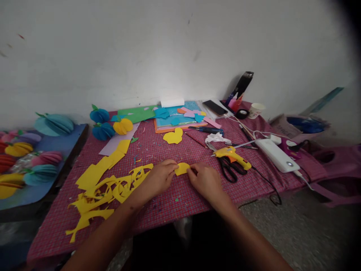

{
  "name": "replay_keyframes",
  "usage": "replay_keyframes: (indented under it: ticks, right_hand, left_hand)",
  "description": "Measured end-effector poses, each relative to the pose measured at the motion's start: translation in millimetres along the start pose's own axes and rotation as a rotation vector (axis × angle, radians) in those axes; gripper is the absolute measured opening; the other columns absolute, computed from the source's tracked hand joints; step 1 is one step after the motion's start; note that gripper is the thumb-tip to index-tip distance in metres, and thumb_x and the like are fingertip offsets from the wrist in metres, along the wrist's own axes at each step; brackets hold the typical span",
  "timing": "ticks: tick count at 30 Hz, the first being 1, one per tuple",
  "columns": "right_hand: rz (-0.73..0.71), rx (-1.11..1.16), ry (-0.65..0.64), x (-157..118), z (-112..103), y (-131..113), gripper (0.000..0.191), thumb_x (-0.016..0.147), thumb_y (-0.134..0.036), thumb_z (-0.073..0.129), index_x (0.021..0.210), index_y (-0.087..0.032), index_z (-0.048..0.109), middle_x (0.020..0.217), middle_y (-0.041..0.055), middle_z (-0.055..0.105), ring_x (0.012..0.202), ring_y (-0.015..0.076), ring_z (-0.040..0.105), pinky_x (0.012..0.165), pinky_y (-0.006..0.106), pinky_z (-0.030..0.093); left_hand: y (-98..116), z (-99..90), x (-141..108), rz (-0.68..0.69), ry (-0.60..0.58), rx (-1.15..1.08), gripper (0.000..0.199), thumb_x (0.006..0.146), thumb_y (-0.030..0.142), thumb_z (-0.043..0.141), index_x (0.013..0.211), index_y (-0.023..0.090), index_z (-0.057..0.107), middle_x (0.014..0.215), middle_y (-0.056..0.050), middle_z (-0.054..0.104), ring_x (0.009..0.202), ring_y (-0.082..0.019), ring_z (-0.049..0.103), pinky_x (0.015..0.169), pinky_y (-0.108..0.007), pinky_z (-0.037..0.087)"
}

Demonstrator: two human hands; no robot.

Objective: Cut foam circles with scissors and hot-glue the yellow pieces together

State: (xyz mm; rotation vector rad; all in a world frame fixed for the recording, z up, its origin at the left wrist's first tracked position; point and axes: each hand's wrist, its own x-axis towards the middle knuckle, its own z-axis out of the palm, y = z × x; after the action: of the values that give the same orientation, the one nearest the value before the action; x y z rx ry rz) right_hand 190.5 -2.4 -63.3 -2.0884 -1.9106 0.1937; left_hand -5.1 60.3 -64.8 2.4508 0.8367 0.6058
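Between my two hands, just above the checked cloth, is a small yellow paper cutout (182, 169) with a rounded edge. My left hand (162, 175) pinches its left end, fingers closed. On its right end, the thumb and fingertips of my right hand (205, 180) are closed too. Beyond them lies a loose group of yellow paper cutouts (173, 136). To the left, curly yellow paper scraps (121, 190) spread beside my left forearm. Right of my right hand rest a yellow glue gun (232, 155) and black-handled scissors (228, 170).
Folded paper pumpkins (100, 122) stand at the back left, more on a blue board (70, 145). Coloured paper sheets (169, 119), a phone (214, 107), a black flask (244, 83) and a paper cup (256, 110) line the back. A white power strip (278, 155) with cables lies right.
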Motion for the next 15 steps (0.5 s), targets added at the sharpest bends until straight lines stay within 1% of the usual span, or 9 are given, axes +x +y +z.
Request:
replay_keyframes:
  ticks: [5,15]
  right_hand:
    - [0.005,0.005,-0.006,0.5,1.3,0.3,0.028,0.095,-0.037,0.05,0.094,-0.023,0.074,0.091,0.0058,0.075,0.082,0.023,0.07,0.068,0.031,0.042]
    - [-0.013,-0.01,-0.023,1.5,0.1,-0.6,0.028,0.095,-0.035,0.049,0.091,-0.022,0.073,0.09,0.0063,0.075,0.081,0.023,0.069,0.068,0.031,0.041]
  left_hand:
    - [0.2,1.1,1.0,-0.01,-0.01,0.021,0.033,0.092,0.01,0.046,0.113,0.021,0.068,0.115,-0.007,0.065,0.104,-0.019,0.061,0.094,-0.036,0.05]
    - [-1.5,2.2,0.8,-0.014,-0.029,0.036,0.033,0.091,0.008,0.045,0.112,0.018,0.068,0.114,-0.008,0.065,0.104,-0.019,0.061,0.095,-0.036,0.049]
